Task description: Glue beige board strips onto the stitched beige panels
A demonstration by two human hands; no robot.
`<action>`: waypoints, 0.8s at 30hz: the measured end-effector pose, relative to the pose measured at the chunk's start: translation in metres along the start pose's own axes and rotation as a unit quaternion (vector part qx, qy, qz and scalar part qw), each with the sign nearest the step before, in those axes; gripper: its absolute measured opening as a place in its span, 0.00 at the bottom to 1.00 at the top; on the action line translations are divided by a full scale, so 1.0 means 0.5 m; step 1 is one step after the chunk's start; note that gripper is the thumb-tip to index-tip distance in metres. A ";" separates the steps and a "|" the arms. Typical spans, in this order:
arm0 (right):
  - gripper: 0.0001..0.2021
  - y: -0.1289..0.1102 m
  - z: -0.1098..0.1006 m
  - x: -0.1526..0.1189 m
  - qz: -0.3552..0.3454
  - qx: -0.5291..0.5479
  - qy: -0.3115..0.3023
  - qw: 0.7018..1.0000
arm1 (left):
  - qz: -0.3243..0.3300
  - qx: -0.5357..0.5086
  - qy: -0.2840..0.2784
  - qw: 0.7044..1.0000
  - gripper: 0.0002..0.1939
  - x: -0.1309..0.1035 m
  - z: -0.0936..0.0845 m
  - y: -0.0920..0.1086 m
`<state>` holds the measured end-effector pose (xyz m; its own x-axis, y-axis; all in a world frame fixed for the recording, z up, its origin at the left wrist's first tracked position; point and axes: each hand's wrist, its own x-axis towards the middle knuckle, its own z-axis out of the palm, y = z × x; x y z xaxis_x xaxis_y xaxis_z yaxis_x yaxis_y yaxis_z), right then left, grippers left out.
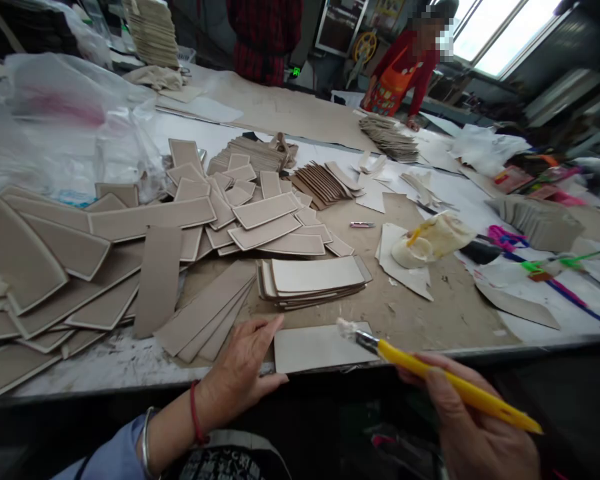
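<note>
My right hand [473, 413] holds a yellow-handled brush [430, 370], its pale, coated bristles over a cream rectangular piece [320, 348] at the table's front edge. My left hand [243, 367] lies at the left end of that piece, thumb and fingers apart, holding nothing. Just behind the piece is a stack of cream-topped strips [315, 275]. Several plain taupe strips [207, 310] are fanned out left of the stack. A white cup [413, 252] with pale contents stands on a scrap to the right, a yellow-marked plastic bag beside it.
Pale-bordered pieces [153, 217] are heaped across the left side. Clear plastic bags [70, 120] lie behind them. A small cutter [362, 225] rests mid-table. Grey stacked pieces [540, 220] and coloured tools stand at right. Two people are across the table, one in an orange apron [394, 83].
</note>
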<state>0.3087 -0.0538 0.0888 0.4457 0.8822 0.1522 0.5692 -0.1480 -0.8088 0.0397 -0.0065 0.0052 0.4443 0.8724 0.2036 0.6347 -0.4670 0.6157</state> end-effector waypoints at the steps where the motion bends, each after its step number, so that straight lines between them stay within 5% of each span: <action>1: 0.15 -0.007 0.024 -0.024 0.017 0.031 -0.021 0.999 | 0.003 -0.006 0.003 1.000 0.47 0.000 0.000 -0.002; 5: 0.16 -0.017 0.108 -0.076 0.094 0.120 -0.094 0.984 | 0.004 -0.019 -0.006 1.000 0.49 -0.002 0.000 -0.012; 8: 0.17 -0.007 0.132 -0.078 0.119 0.126 -0.106 0.979 | 0.004 -0.023 -0.006 1.000 0.48 -0.006 -0.001 -0.018; 15: 0.18 0.013 0.084 -0.032 0.090 -0.001 -0.015 0.996 | 0.002 -0.033 0.017 0.999 0.43 -0.008 -0.001 -0.021; 24: 0.12 0.030 0.036 -0.023 -0.103 -0.148 0.036 0.983 | 0.009 -0.018 0.021 1.000 0.40 -0.010 0.003 -0.028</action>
<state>0.2998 -0.0582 0.0647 0.3421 0.8745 0.3437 0.8235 -0.1029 -0.5579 0.0296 -0.0047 -0.0057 0.4280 0.8698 0.2455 0.6040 -0.4774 0.6382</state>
